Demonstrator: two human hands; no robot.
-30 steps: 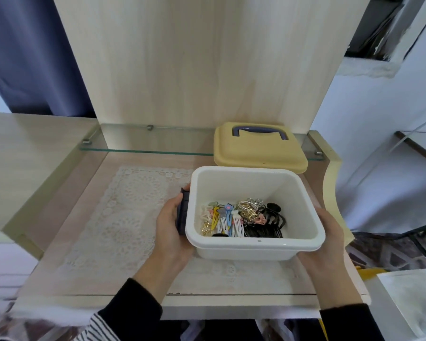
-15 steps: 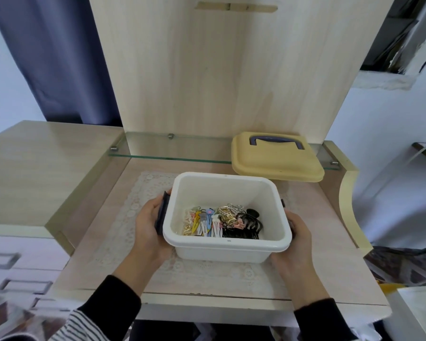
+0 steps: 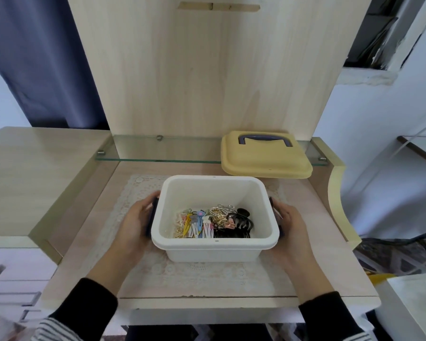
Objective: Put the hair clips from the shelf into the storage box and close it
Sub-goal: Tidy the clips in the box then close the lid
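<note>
A white storage box (image 3: 214, 251) stands lidless on a lace mat in the middle of the dresser top. Several hair clips (image 3: 213, 223), coloured, gold and black, lie heaped in its bottom. My left hand (image 3: 135, 223) grips the box's left side over a dark latch. On the opposite side my right hand (image 3: 287, 227) grips the other latch. The yellow lid (image 3: 265, 162) with a dark blue handle lies flat on the glass shelf (image 3: 158, 150) behind the box, to the right. No clips show on the shelf.
A tall wooden back panel (image 3: 207, 70) rises behind the shelf. The lace mat (image 3: 133, 190) covers the dresser top under glass. A raised wooden cabinet top (image 3: 35, 168) with drawers sits left. A curved cream side panel (image 3: 337, 193) borders the right edge.
The view has lifted and shifted, so the box now sits centred. Both hands have stayed on the box's sides, the right one moving up onto the latch.
</note>
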